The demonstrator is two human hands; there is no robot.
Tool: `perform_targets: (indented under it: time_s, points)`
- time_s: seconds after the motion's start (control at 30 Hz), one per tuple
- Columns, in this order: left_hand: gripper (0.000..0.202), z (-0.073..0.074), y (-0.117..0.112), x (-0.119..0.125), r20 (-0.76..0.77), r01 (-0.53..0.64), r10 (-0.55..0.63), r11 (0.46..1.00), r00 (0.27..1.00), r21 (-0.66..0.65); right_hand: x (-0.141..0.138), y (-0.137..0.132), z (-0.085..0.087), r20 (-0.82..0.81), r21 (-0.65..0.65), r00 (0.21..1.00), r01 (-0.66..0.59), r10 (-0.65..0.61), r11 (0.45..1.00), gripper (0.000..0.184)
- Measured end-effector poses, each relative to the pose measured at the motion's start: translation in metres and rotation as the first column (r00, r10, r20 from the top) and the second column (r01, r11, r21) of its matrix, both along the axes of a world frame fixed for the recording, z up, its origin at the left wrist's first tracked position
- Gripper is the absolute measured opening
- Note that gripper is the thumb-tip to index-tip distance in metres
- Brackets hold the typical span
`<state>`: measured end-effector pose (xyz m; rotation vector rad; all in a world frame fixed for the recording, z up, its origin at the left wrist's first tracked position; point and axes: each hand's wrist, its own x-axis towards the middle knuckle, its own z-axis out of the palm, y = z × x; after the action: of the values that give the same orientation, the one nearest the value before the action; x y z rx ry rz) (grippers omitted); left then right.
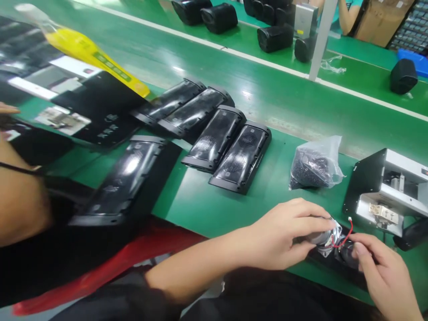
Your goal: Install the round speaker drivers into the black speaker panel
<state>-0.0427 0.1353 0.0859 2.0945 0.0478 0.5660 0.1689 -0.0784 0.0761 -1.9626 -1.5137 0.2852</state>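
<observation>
1. Speaker driver, silver and round, sat at the frame's lower right, above a black housing; the left hand curled around it, fingers over, thumb under.
2. The right hand had thumb and forefinger close together at a black round part; whether they pinched it, I couldn't tell.
3. The driver was probably stiff, dense and slick; its metal rim seemed the best hold, away from the thin red wire, likely fragile.
4. The green bench had its near edge below the left forearm; its surface left of the bag offered room, while the machine limited the right.
5. Farther off, black speakers lay around the frame's centre.
</observation>
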Motion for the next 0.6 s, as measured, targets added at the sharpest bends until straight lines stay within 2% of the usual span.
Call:
perform_targets:
  time_s: [0.07, 0.17, 0.2, 0.27, 0.33, 0.43, 0.53, 0.6]
  points:
    - [0.049, -0.001, -0.004, 0.010, -0.068, 0.036, -0.034, 0.999, 0.997, 0.033, 0.002, -0.001, -0.006, -0.125, -0.001, 0.992, -0.014, 0.014, 1.000, 0.029]
    - [0.045, -0.002, -0.009, 0.021, -0.138, 0.063, -0.042, 0.986, 0.990, 0.153, 0.003, 0.003, -0.019, -0.280, 0.025, 0.959, -0.037, 0.042, 0.999, 0.048]
    - [0.041, -0.002, -0.011, 0.023, -0.157, 0.074, -0.041, 0.976, 0.987, 0.206, 0.003, 0.005, -0.021, -0.306, 0.034, 0.952, -0.022, 0.032, 0.999, 0.049]
    - [0.036, -0.001, -0.016, 0.025, -0.207, 0.081, -0.019, 0.951, 0.978, 0.298, 0.002, 0.006, -0.020, -0.316, 0.042, 0.949, 0.001, 0.012, 0.999, 0.040]
    - [0.035, 0.003, -0.021, 0.027, -0.284, 0.089, 0.019, 0.928, 0.959, 0.363, 0.000, 0.003, -0.015, -0.277, 0.051, 0.961, -0.003, 0.017, 0.999, 0.027]
    - [0.033, 0.009, -0.030, 0.031, -0.444, 0.154, 0.052, 0.897, 0.894, 0.414, -0.004, -0.006, -0.009, -0.149, 0.129, 0.985, -0.066, 0.086, 0.989, 0.020]
    - [0.028, 0.012, -0.036, 0.038, -0.555, 0.227, 0.088, 0.851, 0.827, 0.473, -0.006, -0.016, -0.014, 0.009, 0.210, 0.986, -0.166, 0.168, 0.964, 0.012]
    - [0.026, 0.012, -0.038, 0.043, -0.570, 0.262, 0.103, 0.812, 0.815, 0.522, -0.008, -0.020, -0.022, 0.099, 0.222, 0.977, -0.209, 0.191, 0.952, 0.011]
